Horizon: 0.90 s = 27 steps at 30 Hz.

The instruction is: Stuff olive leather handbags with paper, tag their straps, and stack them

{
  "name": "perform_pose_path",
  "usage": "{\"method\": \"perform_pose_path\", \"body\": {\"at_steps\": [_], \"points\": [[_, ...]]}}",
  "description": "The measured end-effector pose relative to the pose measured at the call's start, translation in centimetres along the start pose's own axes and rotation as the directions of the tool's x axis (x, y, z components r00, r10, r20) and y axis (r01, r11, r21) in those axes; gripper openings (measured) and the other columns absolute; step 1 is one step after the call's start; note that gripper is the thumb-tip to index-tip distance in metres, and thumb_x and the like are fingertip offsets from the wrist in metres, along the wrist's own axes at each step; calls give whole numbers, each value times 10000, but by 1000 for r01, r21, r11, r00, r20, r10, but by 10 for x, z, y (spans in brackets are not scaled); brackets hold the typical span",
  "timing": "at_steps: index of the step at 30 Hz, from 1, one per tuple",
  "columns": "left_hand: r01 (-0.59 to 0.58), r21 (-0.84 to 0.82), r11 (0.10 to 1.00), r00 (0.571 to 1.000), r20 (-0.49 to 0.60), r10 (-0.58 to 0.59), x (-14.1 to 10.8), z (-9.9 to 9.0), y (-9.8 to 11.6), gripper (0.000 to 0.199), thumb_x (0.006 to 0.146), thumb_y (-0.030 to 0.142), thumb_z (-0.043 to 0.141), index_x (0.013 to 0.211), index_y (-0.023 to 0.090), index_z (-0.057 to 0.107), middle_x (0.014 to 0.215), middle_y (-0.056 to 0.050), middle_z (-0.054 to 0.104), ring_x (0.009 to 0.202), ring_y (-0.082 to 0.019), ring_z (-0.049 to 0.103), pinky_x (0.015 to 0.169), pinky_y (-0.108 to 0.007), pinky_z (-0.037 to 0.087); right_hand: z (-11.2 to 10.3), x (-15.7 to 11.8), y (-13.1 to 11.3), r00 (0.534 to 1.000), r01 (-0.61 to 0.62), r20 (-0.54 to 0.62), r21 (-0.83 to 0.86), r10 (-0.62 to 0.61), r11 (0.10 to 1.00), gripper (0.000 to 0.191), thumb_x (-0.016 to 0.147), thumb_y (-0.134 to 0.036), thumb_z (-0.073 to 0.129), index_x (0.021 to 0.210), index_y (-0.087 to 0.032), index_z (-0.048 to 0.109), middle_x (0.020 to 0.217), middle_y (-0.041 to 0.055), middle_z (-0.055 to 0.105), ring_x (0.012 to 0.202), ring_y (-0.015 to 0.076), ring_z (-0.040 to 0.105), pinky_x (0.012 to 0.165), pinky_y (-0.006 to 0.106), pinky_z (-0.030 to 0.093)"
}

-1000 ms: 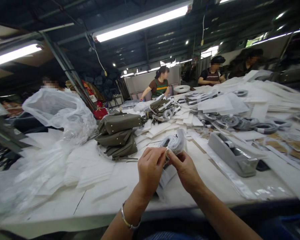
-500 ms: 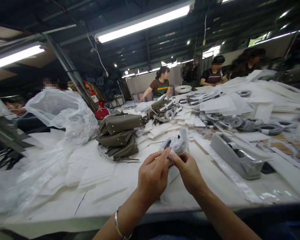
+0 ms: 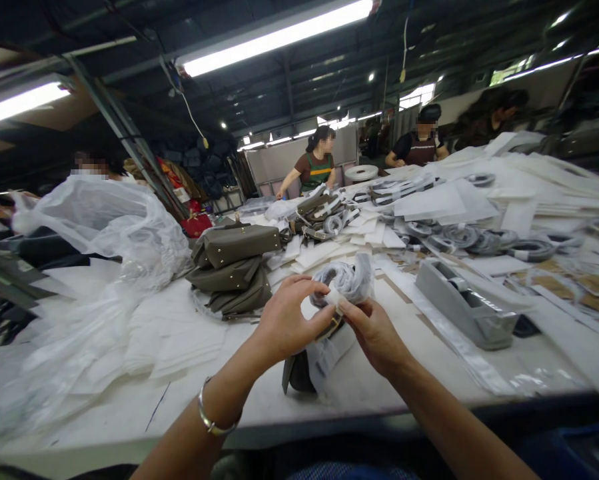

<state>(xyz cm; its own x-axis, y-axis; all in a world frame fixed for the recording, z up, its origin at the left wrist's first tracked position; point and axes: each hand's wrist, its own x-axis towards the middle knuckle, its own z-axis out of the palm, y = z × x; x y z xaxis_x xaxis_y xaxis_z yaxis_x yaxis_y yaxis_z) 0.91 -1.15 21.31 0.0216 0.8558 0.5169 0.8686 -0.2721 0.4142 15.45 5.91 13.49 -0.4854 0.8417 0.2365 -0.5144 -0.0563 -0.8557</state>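
A coiled strap wrapped in cloudy plastic (image 3: 346, 280) stands above the table in front of me, with a white strip (image 3: 335, 298) across its near side. My right hand (image 3: 379, 333) pinches the coil at this strip between thumb and fingers. At the coil's left side, my left hand (image 3: 292, 313) is open, thumb and index finger apart, fingertips close to the strip. Whether they touch it, I cannot tell. Below my hands lies a dark olive piece (image 3: 299, 372) with clear plastic beside it, partly hidden by my left hand.
Olive bags (image 3: 234, 267) are stacked left of my hands, beside a big clear plastic bag (image 3: 144, 227) and white sheets (image 3: 164, 340). A grey tape dispenser (image 3: 459, 307) stands right. Farther back lie several wrapped coils (image 3: 459, 237). Co-workers (image 3: 319, 163) are across the table.
My left thumb and index finger have spread apart from their pinch at the coil, and that hand has shifted left. The olive piece below now shows. My right hand still grips the coil.
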Motion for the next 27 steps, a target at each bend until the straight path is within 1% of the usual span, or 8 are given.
{"method": "perform_pose_path", "body": {"at_steps": [4, 10, 14, 16, 18, 21, 24, 27], "points": [[-2, -33, 999, 999, 51, 4, 6, 0, 2, 227, 757, 236, 737, 982, 239, 703, 1042, -34, 711, 1063, -228, 615, 955, -364, 502, -1, 2, 1, 1000, -4, 9, 20, 4, 1000, 445, 790, -453, 765, 1152, -201, 706, 1164, 88, 720, 1138, 265, 628, 1061, 427, 427], [54, -68, 996, 994, -89, -60, 0, 19, -3, 209, 744, 209, 718, 951, 224, 688, 924, -17, 689, 927, -196, 622, 849, -321, 503, 1, 4, 2, 1000, -26, 6, 34, 26, 999, 404, 820, -450, 739, 1138, -202, 714, 1155, 84, 724, 1171, 268, 617, 1061, 426, 433], [114, -91, 989, 982, -138, -126, -1, 24, -7, 225, 715, 213, 718, 939, 215, 695, 942, -23, 693, 908, -191, 632, 849, -322, 504, -14, -1, -7, 996, 0, 87, -154, 14, 988, 392, 847, -468, 703, 1157, -228, 714, 1122, 70, 734, 1114, 265, 640, 1019, 440, 470], [148, -102, 984, 978, -133, -161, 0, 23, -9, 227, 710, 239, 717, 934, 207, 701, 965, -34, 708, 923, -204, 642, 871, -341, 503, -42, -4, -14, 998, 50, 52, -335, -35, 941, 408, 855, -472, 689, 1193, -243, 697, 1133, 70, 730, 1062, 260, 661, 986, 443, 495], [184, -117, 976, 974, -113, -197, 1, 22, -11, 235, 719, 288, 715, 939, 206, 706, 982, -38, 719, 930, -212, 650, 896, -356, 500, -85, -7, -23, 982, 103, -74, -569, -175, 816, 402, 861, -472, 674, 1193, -247, 696, 1170, 80, 716, 1023, 257, 676, 971, 444, 504], [215, -117, 970, 969, -98, -227, 1, 21, -17, 276, 733, 372, 712, 958, 212, 712, 1002, -38, 722, 949, -223, 656, 942, -371, 486, -168, -13, -44, 848, 46, -196, -898, -492, 437, 365, 883, -472, 614, 1134, -229, 718, 1197, 103, 703, 1050, 277, 665, 1013, 475, 469], [245, -123, 962, 963, -89, -256, 1, 24, -23, 329, 724, 426, 719, 974, 211, 713, 1021, -44, 721, 959, -234, 658, 970, -383, 474, -245, -20, -69, 729, -81, -127, -992, -672, 99, 376, 904, -456, 521, 1072, -192, 730, 1174, 139, 707, 1171, 307, 606, 1083, 514, 402], [273, -133, 953, 954, -92, -286, 1, 27, -24, 367, 708, 447, 724, 986, 208, 712, 1036, -52, 721, 963, -243, 658, 976, -399, 469, -289, -25, -84, 760, -175, -108, -984, -641, -43, 367, 870, -469, 513, 863, -183, 743, 1145, 164, 708, 1186, 344, 590, 1079, 557, 393]]}}
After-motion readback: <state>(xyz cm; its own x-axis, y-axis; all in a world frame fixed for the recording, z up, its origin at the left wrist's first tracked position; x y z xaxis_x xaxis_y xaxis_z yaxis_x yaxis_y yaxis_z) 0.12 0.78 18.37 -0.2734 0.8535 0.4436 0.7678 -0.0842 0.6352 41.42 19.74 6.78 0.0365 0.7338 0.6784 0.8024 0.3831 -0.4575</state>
